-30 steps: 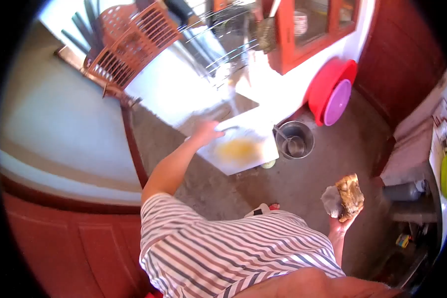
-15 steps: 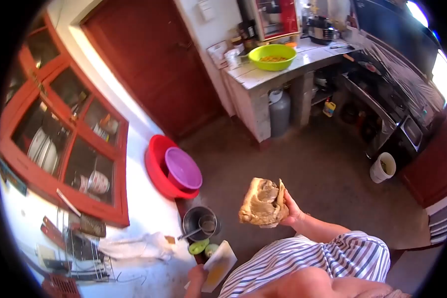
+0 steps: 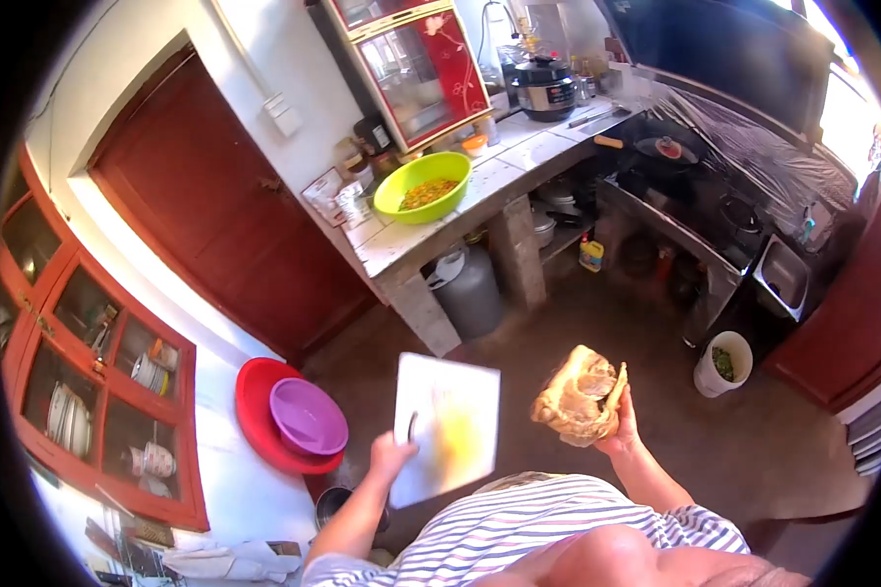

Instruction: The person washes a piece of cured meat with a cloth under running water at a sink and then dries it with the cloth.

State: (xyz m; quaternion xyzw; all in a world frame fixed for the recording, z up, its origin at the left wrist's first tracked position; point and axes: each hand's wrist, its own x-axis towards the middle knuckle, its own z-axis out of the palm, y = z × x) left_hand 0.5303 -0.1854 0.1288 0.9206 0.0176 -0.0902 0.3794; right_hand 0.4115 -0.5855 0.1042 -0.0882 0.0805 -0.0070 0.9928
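My left hand (image 3: 392, 456) is closed on the edge of a white cutting board (image 3: 426, 391), near its handle slot. The board is raised in front of my body, and a yellow stain spreads over its face. On the right, my right hand (image 3: 625, 430) grips a thick golden-brown slab that looks like a piece of meat (image 3: 576, 399), its surface folded and uneven. The fingers are wrapped round the slab's right side and are partly hidden behind it. The board and the slab are held apart, with floor showing between them.
A green basin (image 3: 423, 188) with orange-yellow pieces stands on the tiled counter (image 3: 387, 245), near a pressure cooker (image 3: 544, 90). Beyond is a stove with a lidded pan (image 3: 666, 150). A white bucket (image 3: 724, 365) stands on the floor. Red (image 3: 259, 391) and purple (image 3: 308, 416) basins are at left.
My left hand has lifted the cutting board from low at the left up in front of me. My right hand still holds the slab. The view has turned toward the counter and stove.
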